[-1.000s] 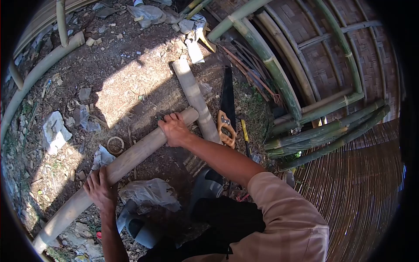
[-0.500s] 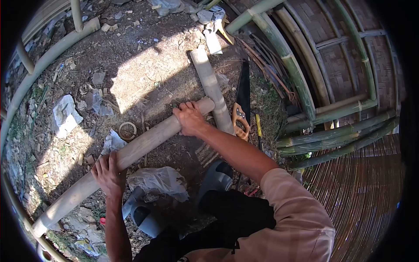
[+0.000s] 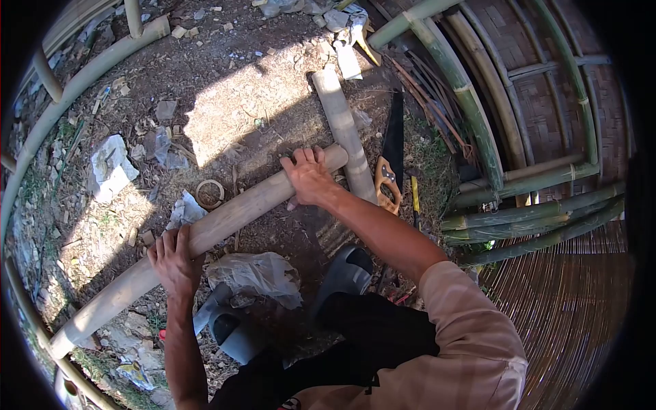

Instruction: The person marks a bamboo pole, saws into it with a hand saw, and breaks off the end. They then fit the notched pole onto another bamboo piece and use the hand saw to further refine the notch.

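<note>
A long pale bamboo pole [image 3: 236,212] slants across the head view, from the lower left up to the middle. My left hand [image 3: 174,266] is closed over its lower half, with the fingers wrapped across the top. Farther up, near the pole's right end, my right hand [image 3: 311,179] grips it from above. That end overlaps a shorter bamboo piece [image 3: 342,123] lying on the ground. Beside this piece is a handsaw with a wooden handle [image 3: 389,186] and a dark blade [image 3: 393,130].
A yellow-handled tool [image 3: 415,195] lies right of the saw. Crumpled plastic [image 3: 256,277] and a bamboo ring [image 3: 210,194] are near the pole. Green bamboo poles [image 3: 533,222] and a woven wall panel [image 3: 547,130] stand at right. A curved bamboo rail [image 3: 82,85] borders the left.
The view has shifted slightly, so the ground and tools appear farther right. Both hands keep their hold on the bamboo pole, which still overlaps the shorter piece.
</note>
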A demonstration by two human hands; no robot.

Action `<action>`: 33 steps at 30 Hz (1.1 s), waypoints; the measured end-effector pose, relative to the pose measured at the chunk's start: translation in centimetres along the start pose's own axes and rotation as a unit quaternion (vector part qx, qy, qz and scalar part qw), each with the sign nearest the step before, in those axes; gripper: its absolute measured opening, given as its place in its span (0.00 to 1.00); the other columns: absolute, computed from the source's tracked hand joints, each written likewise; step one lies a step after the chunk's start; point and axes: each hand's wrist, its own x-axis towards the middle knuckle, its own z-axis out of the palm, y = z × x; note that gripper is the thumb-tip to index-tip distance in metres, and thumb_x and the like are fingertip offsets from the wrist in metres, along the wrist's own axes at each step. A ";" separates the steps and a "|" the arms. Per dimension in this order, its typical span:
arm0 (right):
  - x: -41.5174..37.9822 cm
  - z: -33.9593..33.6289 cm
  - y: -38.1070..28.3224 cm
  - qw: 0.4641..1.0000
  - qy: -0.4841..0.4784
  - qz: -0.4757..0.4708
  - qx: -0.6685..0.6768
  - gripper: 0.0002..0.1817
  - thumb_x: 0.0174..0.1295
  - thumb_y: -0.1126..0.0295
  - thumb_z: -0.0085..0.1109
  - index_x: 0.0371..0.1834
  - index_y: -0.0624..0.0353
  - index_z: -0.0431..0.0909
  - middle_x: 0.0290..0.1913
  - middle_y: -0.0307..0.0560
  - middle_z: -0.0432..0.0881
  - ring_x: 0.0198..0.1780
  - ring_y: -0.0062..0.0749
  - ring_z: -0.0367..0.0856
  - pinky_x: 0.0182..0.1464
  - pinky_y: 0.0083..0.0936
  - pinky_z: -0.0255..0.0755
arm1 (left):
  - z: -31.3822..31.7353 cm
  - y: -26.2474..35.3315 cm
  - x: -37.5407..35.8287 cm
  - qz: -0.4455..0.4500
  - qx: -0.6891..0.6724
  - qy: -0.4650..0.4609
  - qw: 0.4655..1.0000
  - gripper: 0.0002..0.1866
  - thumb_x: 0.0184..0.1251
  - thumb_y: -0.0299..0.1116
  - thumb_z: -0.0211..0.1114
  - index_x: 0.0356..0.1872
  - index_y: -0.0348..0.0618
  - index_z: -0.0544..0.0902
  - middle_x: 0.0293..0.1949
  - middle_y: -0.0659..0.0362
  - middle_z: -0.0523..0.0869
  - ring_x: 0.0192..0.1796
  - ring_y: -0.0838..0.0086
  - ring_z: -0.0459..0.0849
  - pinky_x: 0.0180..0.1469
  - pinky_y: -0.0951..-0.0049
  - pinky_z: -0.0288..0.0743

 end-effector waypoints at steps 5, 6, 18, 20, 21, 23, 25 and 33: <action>0.4 -2.6 -6.8 0.982 0.039 -0.172 0.068 0.70 0.30 0.50 0.91 0.83 0.53 0.62 0.67 0.60 0.69 0.72 0.54 0.67 0.77 0.56 0.56 | -3.3 -1.7 4.1 -0.029 -0.165 -0.158 0.973 0.36 0.36 0.36 0.85 0.56 0.49 0.88 0.47 0.52 0.93 0.48 0.58 0.91 0.57 0.56 0.79; 0.8 -2.4 -8.4 0.981 0.039 -0.181 0.057 0.68 0.32 0.51 0.91 0.82 0.53 0.62 0.67 0.60 0.70 0.70 0.54 0.70 0.76 0.56 0.58 | -4.7 -1.1 5.3 -0.061 -0.178 -0.200 0.962 0.34 0.37 0.36 0.86 0.54 0.45 0.89 0.43 0.49 0.94 0.43 0.56 0.94 0.53 0.58 0.83; -11.7 -6.8 -3.5 0.982 0.036 -0.171 0.070 0.36 0.48 0.67 0.72 0.67 0.51 0.78 0.47 0.49 0.83 0.52 0.43 0.85 0.52 0.44 0.80 | -14.5 -2.9 0.1 0.033 -0.020 -0.221 0.975 0.71 0.02 0.31 0.90 0.73 0.43 0.75 0.64 0.46 0.83 0.69 0.50 0.77 0.74 0.50 0.64; -15.2 -9.0 0.5 0.989 -0.024 -0.119 0.084 0.39 0.40 0.67 0.76 0.64 0.49 0.79 0.47 0.46 0.83 0.54 0.42 0.84 0.55 0.43 0.78 | -14.0 -4.2 -0.9 0.032 0.027 -0.234 0.971 0.69 0.04 0.31 0.90 0.71 0.43 0.76 0.60 0.46 0.84 0.67 0.50 0.79 0.73 0.50 0.66; -17.0 -9.6 2.1 0.992 -0.046 -0.086 0.086 0.41 0.36 0.66 0.78 0.63 0.48 0.79 0.48 0.45 0.83 0.56 0.42 0.84 0.57 0.43 0.77 | -12.6 -4.5 -1.5 0.037 -0.012 -0.246 0.969 0.58 0.13 0.34 0.89 0.65 0.42 0.79 0.55 0.46 0.86 0.61 0.50 0.82 0.68 0.50 0.70; -20.1 -9.0 4.7 0.990 -0.068 -0.005 0.122 0.44 0.33 0.67 0.79 0.64 0.47 0.79 0.49 0.43 0.84 0.58 0.43 0.83 0.62 0.45 0.75 | -10.4 -3.3 -1.5 0.043 -0.049 -0.258 0.964 0.48 0.22 0.37 0.88 0.59 0.42 0.82 0.50 0.46 0.87 0.56 0.50 0.85 0.64 0.50 0.74; -22.8 -8.4 6.9 0.993 -0.032 0.009 0.111 0.44 0.33 0.68 0.79 0.64 0.46 0.79 0.50 0.43 0.83 0.59 0.44 0.82 0.62 0.44 0.74 | -8.9 -0.5 -0.1 0.126 -0.099 -0.263 0.951 0.32 0.29 0.37 0.83 0.45 0.43 0.85 0.34 0.49 0.88 0.40 0.50 0.88 0.52 0.51 0.80; -22.0 -5.6 12.5 0.863 0.400 0.307 0.031 0.48 0.50 0.63 0.79 0.78 0.53 0.68 0.61 0.58 0.77 0.60 0.58 0.79 0.67 0.50 0.73 | -9.3 9.0 7.4 0.099 -0.183 -0.323 0.923 0.28 0.32 0.39 0.88 0.38 0.39 0.85 0.31 0.45 0.90 0.32 0.48 0.92 0.37 0.53 0.85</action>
